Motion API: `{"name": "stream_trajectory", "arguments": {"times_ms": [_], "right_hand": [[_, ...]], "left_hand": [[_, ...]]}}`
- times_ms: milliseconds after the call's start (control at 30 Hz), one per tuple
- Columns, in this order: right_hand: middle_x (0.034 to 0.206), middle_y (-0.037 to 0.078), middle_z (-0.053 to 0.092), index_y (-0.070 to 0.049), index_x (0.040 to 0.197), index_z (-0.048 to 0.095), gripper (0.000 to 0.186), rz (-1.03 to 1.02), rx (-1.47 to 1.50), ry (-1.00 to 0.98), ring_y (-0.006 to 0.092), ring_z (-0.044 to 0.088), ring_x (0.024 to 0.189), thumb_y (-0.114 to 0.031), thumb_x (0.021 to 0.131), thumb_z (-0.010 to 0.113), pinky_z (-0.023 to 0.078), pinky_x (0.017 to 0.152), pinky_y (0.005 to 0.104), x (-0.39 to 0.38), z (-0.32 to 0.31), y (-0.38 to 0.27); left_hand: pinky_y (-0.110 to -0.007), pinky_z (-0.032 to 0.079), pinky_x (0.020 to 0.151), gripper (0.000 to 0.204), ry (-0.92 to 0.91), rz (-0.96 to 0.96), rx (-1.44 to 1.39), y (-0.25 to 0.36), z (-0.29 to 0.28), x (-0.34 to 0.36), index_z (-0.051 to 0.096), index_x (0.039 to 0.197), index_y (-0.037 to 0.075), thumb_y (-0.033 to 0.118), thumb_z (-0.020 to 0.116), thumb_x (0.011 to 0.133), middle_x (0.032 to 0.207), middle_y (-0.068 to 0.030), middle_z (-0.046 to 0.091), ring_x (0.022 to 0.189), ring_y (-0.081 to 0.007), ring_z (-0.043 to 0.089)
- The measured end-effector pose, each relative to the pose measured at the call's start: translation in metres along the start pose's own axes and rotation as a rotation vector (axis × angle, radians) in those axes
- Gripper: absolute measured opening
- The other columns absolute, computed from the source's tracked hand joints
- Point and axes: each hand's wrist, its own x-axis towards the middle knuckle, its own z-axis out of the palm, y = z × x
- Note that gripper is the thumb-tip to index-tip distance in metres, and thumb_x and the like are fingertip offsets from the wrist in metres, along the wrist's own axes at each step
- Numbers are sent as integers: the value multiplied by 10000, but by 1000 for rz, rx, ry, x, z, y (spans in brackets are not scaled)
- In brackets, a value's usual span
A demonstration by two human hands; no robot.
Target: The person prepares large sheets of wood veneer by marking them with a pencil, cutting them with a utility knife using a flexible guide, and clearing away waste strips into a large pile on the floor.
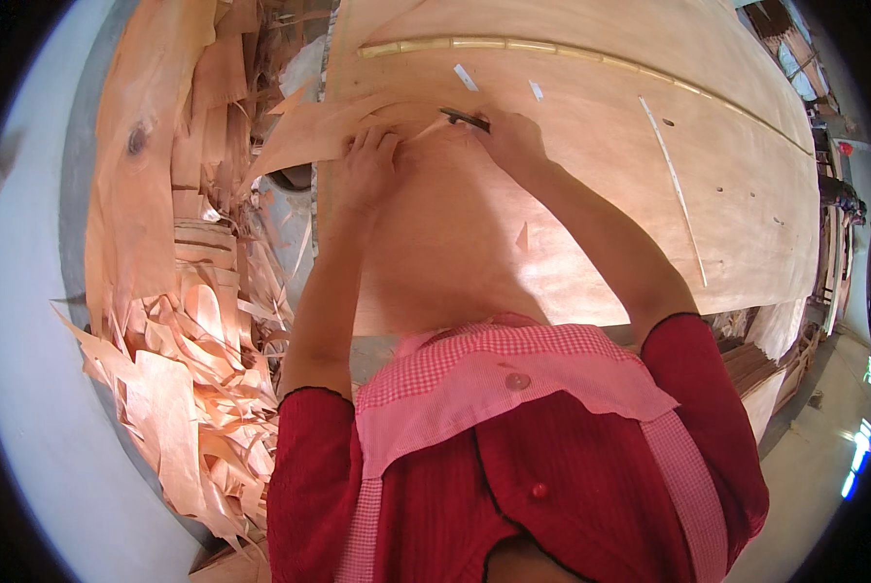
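Thin, matt, pale wood veneer sheet (591,185), smooth-grained; dark, dull metal blade (466,119); curled, rough-edged veneer scraps (183,389); red knitted cloth sleeve (309,486).

Heap of veneer scraps (178,389) at left; bamboo strip (513,45) along far edge.

A person in a red top and pink checked apron leans over a wide sheet of thin wood veneer (572,194). The left hand (365,167) presses flat on a loose veneer piece (309,131) at eleven o'clock. The right hand (509,141) grips a dark blade tool (465,119) at twelve o'clock. Veneer scraps (188,389) pile up at eight o'clock.
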Motion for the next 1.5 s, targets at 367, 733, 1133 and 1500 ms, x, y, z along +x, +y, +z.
{"name": "stream_trajectory", "arguments": {"times_ms": [367,733,1133,1500], "right_hand": [[811,126,608,-104,963,560,227,-145,59,-86,286,592,722,-270,817,512,460,626,406,25,3,0],[792,147,622,-69,888,605,233,-94,-124,-184,294,612,738,-263,802,509,478,609,426,36,-26,-14],[854,144,624,-81,992,572,335,493,5,552,304,601,793,-320,759,594,471,676,419,13,-183,247],[777,150,636,-59,819,625,271,721,-183,192,278,620,768,-286,680,674,482,672,372,-48,-107,299]], "left_hand": [[-377,343,828,184,146,0,96,4,12,7,578,753,97,238,654,663,872,-18,549,910,-229,501],[-522,164,992,714,106,-130,256,16,11,7,376,1240,104,357,677,644,1299,-115,348,1230,-279,294],[-513,214,962,606,137,56,349,13,19,8,428,1174,92,327,672,672,1281,-110,378,1201,-306,326],[-383,369,825,210,99,192,117,11,19,11,576,945,111,164,602,743,1040,-45,542,992,-241,492]]}}
